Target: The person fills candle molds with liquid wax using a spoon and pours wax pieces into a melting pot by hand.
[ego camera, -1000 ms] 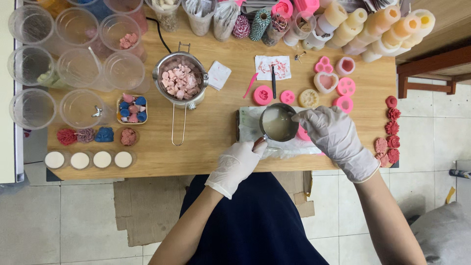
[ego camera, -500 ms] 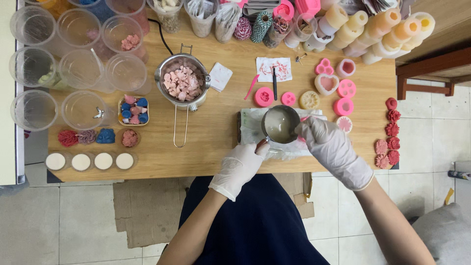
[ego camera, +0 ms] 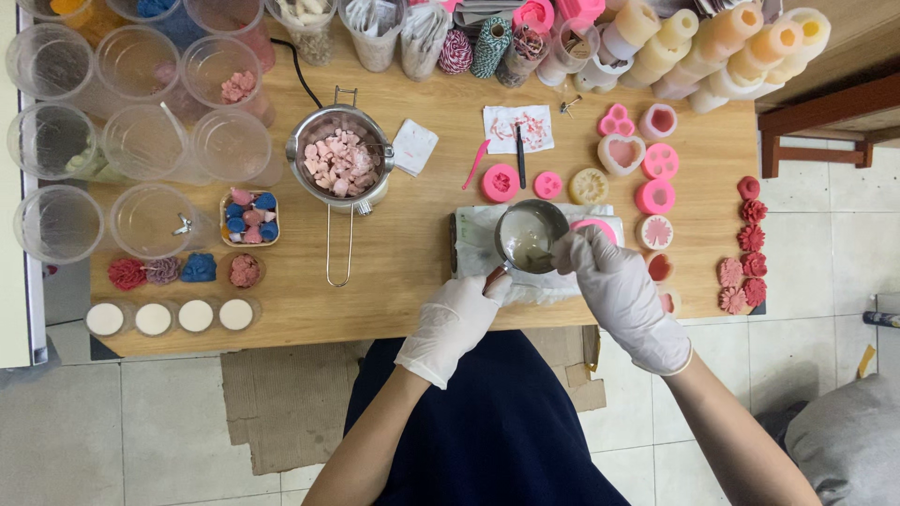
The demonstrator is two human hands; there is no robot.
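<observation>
Steel cup [ego camera: 530,236], gloved hands [ego camera: 614,281] unmoved

The right hand [ego camera: 621,286] hides what its fingers hold inside the small pot [ego camera: 531,236]. The left hand [ego camera: 457,319] covers the pot's handle. The top edge crops the cups [ego camera: 141,66] and candles [ego camera: 712,42].

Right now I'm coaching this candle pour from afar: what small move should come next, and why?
Probably keep stirring a little longer: the small metal pot sits upright over the white paper, the left hand grips its handle, the right hand reaches into it, and pale liquid shows inside.
</observation>
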